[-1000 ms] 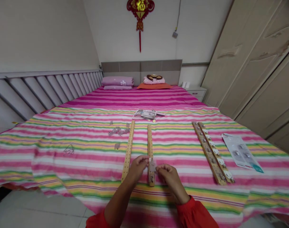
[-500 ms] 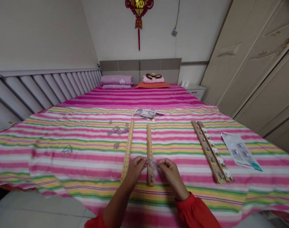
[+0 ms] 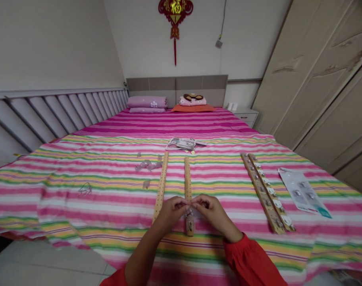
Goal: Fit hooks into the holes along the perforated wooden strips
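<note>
Over the middle wooden strip (image 3: 188, 178), my left hand (image 3: 173, 209) and my right hand (image 3: 210, 208) meet fingertip to fingertip, both closed in a pinch. Between and just below the fingers shows a small clear plastic bag (image 3: 189, 212); its contents are too small to make out. A small shiny piece (image 3: 189, 227) sits at the strip's near end. Left of it, partly behind my left hand, lies a second wooden strip (image 3: 163, 178) with a row of holes along it.
To the right lie two wooden strips (image 3: 262, 190) bearing small pieces, some on white discs, beside a clear blister pack (image 3: 304, 192). Crumpled plastic scraps (image 3: 148, 165) and a thin wire-like tangle (image 3: 85, 190) lie left. A plastic-wrapped bundle (image 3: 183, 143) lies farther back on the striped bedspread (image 3: 109, 214).
My hands have drawn together until the fingertips meet. The clear plastic, earlier stretched between them, is now mostly covered by my fingers.
</note>
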### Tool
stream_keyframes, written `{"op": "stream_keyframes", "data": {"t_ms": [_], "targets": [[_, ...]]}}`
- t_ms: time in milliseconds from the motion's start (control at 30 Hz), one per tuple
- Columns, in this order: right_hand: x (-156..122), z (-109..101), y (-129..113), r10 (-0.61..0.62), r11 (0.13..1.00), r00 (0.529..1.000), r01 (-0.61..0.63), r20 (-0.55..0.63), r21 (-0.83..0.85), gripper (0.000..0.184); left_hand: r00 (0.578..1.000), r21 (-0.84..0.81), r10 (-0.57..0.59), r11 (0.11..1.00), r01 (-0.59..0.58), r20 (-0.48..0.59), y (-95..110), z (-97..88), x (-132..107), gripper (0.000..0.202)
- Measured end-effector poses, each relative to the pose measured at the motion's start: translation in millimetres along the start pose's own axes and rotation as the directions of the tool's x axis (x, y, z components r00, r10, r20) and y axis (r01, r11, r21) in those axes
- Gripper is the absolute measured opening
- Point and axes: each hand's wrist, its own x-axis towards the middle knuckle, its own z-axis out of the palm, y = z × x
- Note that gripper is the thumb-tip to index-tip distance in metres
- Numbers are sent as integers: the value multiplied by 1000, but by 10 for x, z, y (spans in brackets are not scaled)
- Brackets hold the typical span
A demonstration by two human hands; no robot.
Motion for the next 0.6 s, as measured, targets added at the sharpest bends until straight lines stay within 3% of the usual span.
{"op": "stream_keyframes", "data": {"t_ms": [233, 367, 467, 600], "targets": [[42, 33, 24, 57, 991, 994, -45, -92, 129, 30, 997, -94, -61, 993, 65, 50, -55, 93, -18, 17], [-45, 27, 125, 144, 978, 950, -94, -278, 186, 38, 983, -229, -159, 964, 134, -91, -118, 131, -6, 24], [-114, 66, 238, 188, 966, 950, -134, -250, 219, 41, 952, -303, -253, 933, 193, -171, -161, 174, -2, 28], [-149, 163, 377, 170, 970, 965, -128, -200, 207, 44, 942, -324, -277, 923, 206, -190, -250, 249, -27, 28]]}}
